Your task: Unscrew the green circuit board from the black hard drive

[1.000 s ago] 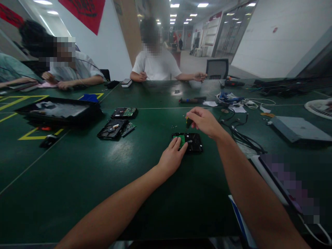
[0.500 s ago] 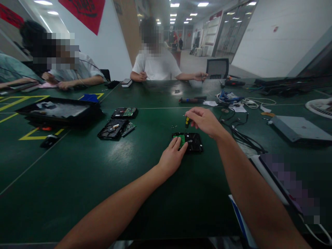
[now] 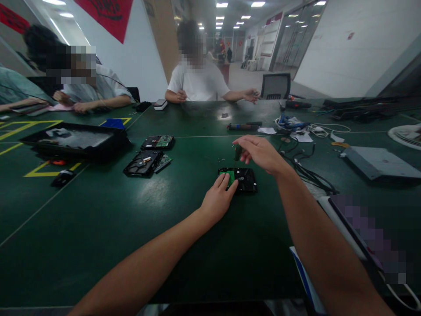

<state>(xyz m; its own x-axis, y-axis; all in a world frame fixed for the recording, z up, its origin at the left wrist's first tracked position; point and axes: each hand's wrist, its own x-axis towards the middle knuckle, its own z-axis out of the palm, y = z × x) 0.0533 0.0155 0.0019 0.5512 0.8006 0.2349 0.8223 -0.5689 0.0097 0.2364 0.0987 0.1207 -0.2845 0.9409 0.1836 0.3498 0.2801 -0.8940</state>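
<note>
Table [image 3: 184,237] with a dark green, slightly shiny top fills the near and middle part of the scene; thin pale lines cross it, and yellow tape [image 3: 36,174] marks its left side. Near the middle lies a black hard drive [image 3: 247,180], flat on this surface. The left hand [image 3: 217,193] rests on its left part with the fingers extended, pressing rather than gripping. The right hand [image 3: 258,152] has its fingers closed around a small screwdriver [image 3: 237,153], which points down to the far edge of the drive; I cannot tell if the tip touches it. Some tiny pieces [image 3: 221,160] lie just beyond the drive. To the left are two other drives [image 3: 141,164] and a loose circuit board [image 3: 163,163], and farther left a black tray [image 3: 119,139]. On the right there are dark cables [image 3: 297,169] and a grey metal case [image 3: 383,164]. At the far side sits a person in a white shirt [image 3: 197,85], with another person [image 3: 110,90] at the far left. Behind them the room continues deep, with ceiling lamps [image 3: 222,5], a mesh chair [image 3: 275,85], a red banner [image 3: 112,17] and, on the right, a white wall [image 3: 371,57].
</note>
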